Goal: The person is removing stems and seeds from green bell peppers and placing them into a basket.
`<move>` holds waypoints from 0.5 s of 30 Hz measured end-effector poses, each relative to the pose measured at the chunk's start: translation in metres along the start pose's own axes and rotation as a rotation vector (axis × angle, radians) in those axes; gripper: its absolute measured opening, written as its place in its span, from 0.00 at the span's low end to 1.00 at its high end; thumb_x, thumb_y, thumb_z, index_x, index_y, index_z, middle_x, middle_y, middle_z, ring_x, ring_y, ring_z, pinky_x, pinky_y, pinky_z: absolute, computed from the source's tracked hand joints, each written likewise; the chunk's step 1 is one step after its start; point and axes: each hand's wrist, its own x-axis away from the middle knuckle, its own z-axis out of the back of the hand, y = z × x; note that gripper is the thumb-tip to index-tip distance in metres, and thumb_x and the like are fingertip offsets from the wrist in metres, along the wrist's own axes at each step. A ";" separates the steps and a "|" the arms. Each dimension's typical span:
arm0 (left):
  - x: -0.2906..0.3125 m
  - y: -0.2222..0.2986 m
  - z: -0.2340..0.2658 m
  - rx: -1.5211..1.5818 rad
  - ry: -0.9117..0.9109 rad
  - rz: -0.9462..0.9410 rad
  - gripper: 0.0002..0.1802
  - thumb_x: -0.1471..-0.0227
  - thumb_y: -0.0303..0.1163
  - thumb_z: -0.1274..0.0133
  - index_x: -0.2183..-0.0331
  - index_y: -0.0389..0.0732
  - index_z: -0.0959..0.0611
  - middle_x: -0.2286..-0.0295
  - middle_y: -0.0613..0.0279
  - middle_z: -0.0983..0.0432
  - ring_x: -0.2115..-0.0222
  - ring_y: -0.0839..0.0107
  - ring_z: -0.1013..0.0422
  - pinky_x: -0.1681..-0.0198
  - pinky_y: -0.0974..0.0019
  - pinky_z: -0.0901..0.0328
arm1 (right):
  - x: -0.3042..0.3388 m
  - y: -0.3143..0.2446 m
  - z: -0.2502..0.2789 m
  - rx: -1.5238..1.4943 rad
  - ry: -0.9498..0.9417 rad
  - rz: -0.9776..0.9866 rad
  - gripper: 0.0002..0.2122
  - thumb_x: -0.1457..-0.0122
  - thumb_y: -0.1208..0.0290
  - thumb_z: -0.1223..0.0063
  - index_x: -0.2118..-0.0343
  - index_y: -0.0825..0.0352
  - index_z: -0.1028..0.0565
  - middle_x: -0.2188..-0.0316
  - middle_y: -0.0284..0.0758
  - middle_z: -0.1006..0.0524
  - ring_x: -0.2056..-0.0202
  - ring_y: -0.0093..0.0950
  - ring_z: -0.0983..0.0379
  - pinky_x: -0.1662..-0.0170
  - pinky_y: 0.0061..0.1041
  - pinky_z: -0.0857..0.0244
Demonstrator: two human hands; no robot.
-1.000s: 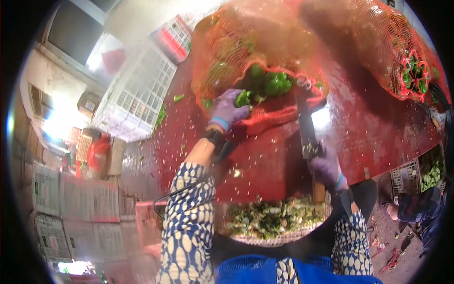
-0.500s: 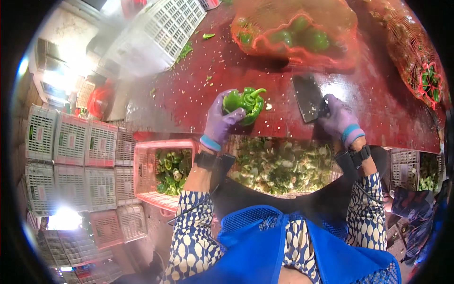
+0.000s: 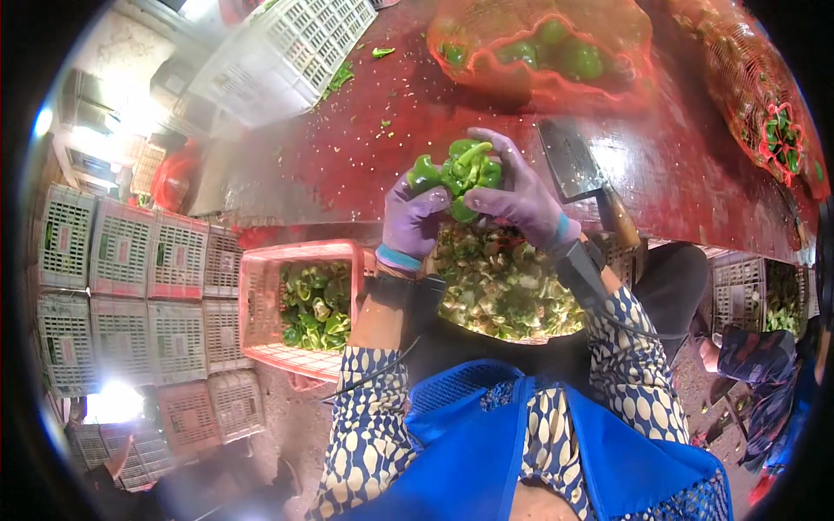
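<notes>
Both my hands wear purple gloves and grip one cut green bell pepper (image 3: 459, 174) above the front edge of the red table (image 3: 365, 156). My left hand (image 3: 412, 219) holds its left side, my right hand (image 3: 519, 198) wraps its right side and top. A cleaver (image 3: 569, 161) lies flat on the table just right of my right hand, its wooden handle pointing toward me. Below my hands sits a basket of pepper scraps (image 3: 499, 286).
A pink crate of green pepper pieces (image 3: 304, 304) stands on the floor at my left. Red mesh sacks of peppers (image 3: 539, 48) lie at the table's far side, another sack (image 3: 764, 113) at right. White crates (image 3: 287, 52) and stacked crates (image 3: 122, 295) fill the left.
My right hand has let go of the cleaver, which now lies on the table, and joined my left hand on the pepper. The pepper came nearer the table's front edge.
</notes>
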 end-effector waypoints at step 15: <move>-0.015 -0.052 -0.020 0.290 -0.050 -0.024 0.16 0.43 0.27 0.52 0.53 0.32 0.22 0.56 0.57 0.23 0.59 0.66 0.26 0.53 0.63 0.30 | 0.014 -0.003 0.021 -0.136 0.245 -0.180 0.23 0.49 0.80 0.44 0.48 0.66 0.30 0.57 0.34 0.25 0.60 0.25 0.26 0.57 0.26 0.28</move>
